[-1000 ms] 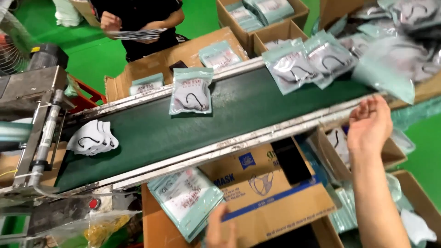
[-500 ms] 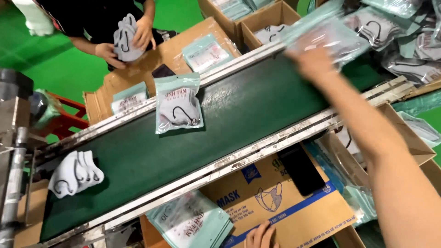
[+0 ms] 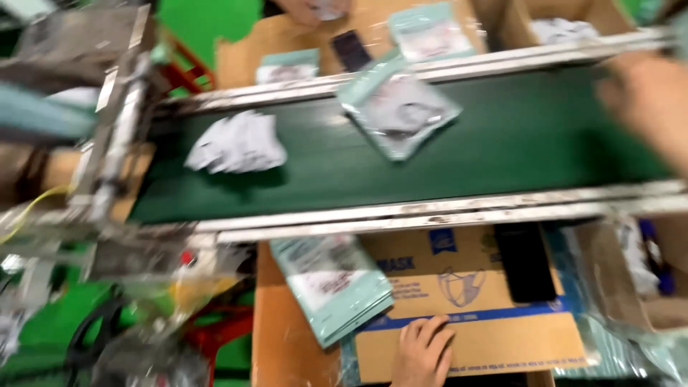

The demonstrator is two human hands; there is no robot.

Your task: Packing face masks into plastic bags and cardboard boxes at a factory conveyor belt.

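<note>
My left hand [image 3: 423,351] lies flat, fingers loose, on the near cardboard box [image 3: 473,337], holding nothing. Just left of it sits a stack of teal pouches [image 3: 333,287]. My right hand [image 3: 645,100] is a blur over the right end of the green belt [image 3: 516,143]; I cannot tell its grip. One sealed pouch [image 3: 398,107] rides mid-belt, a loose white mask [image 3: 236,143] farther left.

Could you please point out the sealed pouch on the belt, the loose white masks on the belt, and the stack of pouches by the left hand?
sealed pouch [image 3: 398,113], head view, its middle.
loose white masks [image 3: 238,145], head view, centre of the pile.
stack of pouches [image 3: 331,285], head view, top pouch's face.
</note>
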